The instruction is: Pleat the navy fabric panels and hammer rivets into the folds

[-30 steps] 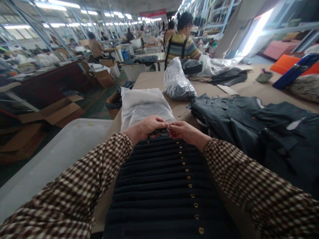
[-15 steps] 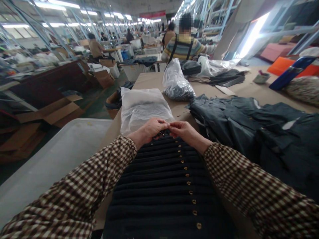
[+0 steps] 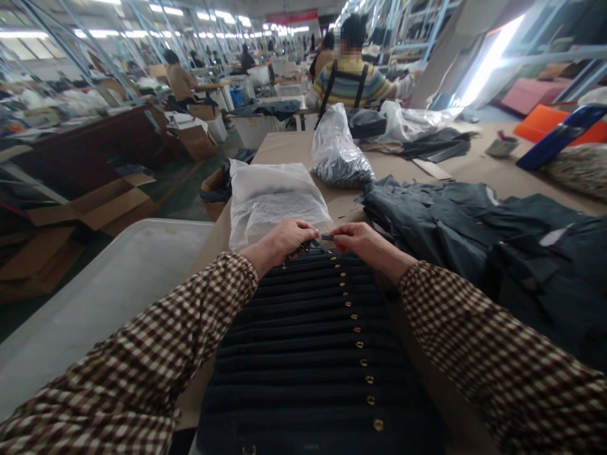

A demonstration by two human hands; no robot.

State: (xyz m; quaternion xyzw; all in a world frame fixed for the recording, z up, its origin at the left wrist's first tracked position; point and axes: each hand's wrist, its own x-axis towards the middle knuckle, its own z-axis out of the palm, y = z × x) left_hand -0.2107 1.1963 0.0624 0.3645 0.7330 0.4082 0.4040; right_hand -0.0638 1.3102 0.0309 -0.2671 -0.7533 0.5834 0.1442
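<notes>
My left hand [image 3: 290, 236] is closed, thumb and index finger together, around a few small dark pieces that look like metal hardware; their exact kind is too small to make out. Close beside it, my right hand [image 3: 361, 243] pinches a small, narrow dark piece [image 3: 327, 237] between thumb and fingertips. A gap separates the two sets of fingertips. Both hands are over the far end of a long row of overlapping black pieces [image 3: 303, 357], seemingly fabric or leather. Each piece bears a gold-coloured metal fitting [image 3: 370, 380], lined up along the right side.
A white plastic bag [image 3: 279, 183] lies just beyond my hands, with a clear bag of dark bits [image 3: 342, 165] behind it. Dark garments [image 3: 450, 221] are heaped at right. At left stands a pale bin [image 3: 123, 284]. A co-worker in a striped top [image 3: 348, 85] is beyond the table.
My right hand has drawn slightly away to the right, opening a gap between fingertips that were together. The narrow dark piece now shows in its pinch.
</notes>
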